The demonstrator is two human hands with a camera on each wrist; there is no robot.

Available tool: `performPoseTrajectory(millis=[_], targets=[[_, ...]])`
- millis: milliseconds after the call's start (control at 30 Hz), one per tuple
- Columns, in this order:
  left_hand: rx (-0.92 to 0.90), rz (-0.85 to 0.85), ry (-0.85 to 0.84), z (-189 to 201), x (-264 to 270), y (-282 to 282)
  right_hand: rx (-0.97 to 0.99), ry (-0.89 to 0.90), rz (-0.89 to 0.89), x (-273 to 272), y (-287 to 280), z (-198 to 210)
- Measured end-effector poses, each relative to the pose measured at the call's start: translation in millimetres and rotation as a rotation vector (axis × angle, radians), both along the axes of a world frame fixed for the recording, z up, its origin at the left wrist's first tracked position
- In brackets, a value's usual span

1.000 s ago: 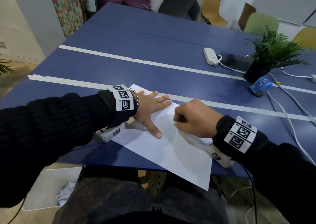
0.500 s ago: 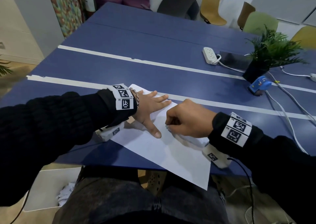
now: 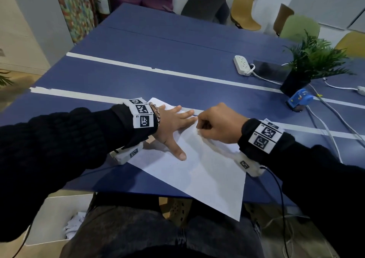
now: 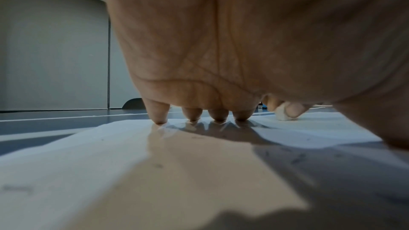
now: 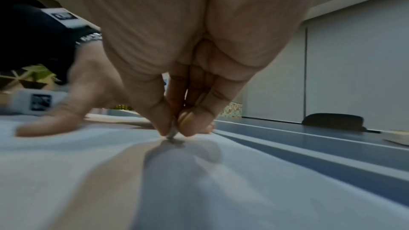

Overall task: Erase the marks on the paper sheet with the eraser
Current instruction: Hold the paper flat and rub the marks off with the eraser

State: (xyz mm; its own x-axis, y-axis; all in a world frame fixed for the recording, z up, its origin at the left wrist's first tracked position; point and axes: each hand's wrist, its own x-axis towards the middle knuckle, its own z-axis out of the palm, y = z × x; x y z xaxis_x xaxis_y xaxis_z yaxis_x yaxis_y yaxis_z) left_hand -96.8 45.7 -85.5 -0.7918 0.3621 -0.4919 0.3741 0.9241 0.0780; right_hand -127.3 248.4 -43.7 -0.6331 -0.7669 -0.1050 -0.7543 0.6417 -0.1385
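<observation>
A white paper sheet (image 3: 199, 177) lies askew on the blue table (image 3: 177, 46), its near corner hanging over the front edge. My left hand (image 3: 173, 123) presses flat on the sheet's upper left part, fingers straight and thumb spread; its fingertips (image 4: 219, 117) touch the paper. My right hand (image 3: 217, 126) is curled just right of those fingertips and pinches a small white eraser (image 4: 281, 116) against the sheet. In the right wrist view only the eraser's tip (image 5: 173, 133) shows between thumb and finger, on the paper (image 5: 221, 181). Faint specks dot the paper (image 4: 155, 163).
At the right stand a potted plant (image 3: 314, 60), a blue tape dispenser (image 3: 299, 100), a power strip (image 3: 242, 64), a dark phone (image 3: 270, 70) and white cables (image 3: 331, 123). White tape stripes (image 3: 158, 71) cross the table. A white bin (image 3: 53, 218) sits below the left edge.
My right hand has slid left and slightly away along the sheet, up to the left hand's fingertips. The left hand and the paper have stayed in place.
</observation>
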Motion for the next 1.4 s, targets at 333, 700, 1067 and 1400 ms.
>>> performPoseTrajectory(millis=[333, 700, 1067, 1400], targets=[[0.011, 0.003, 0.01, 0.5, 1.6, 0.3, -0.017, -0.006, -0.004, 0.1, -2.5, -3.9], [0.003, 0.009, -0.007, 0.3, 0.7, -0.6, -0.007, -0.005, -0.083, -11.8, 3.2, -9.6], [-0.116, -0.119, 0.009, 26.3, -12.3, -13.9, 0.002, -0.097, -0.13, 3.1, 38.6, -6.4], [-0.022, -0.043, -0.018, 5.8, 7.8, -0.3, -0.028, -0.063, -0.093, 2.8, 10.2, -5.7]])
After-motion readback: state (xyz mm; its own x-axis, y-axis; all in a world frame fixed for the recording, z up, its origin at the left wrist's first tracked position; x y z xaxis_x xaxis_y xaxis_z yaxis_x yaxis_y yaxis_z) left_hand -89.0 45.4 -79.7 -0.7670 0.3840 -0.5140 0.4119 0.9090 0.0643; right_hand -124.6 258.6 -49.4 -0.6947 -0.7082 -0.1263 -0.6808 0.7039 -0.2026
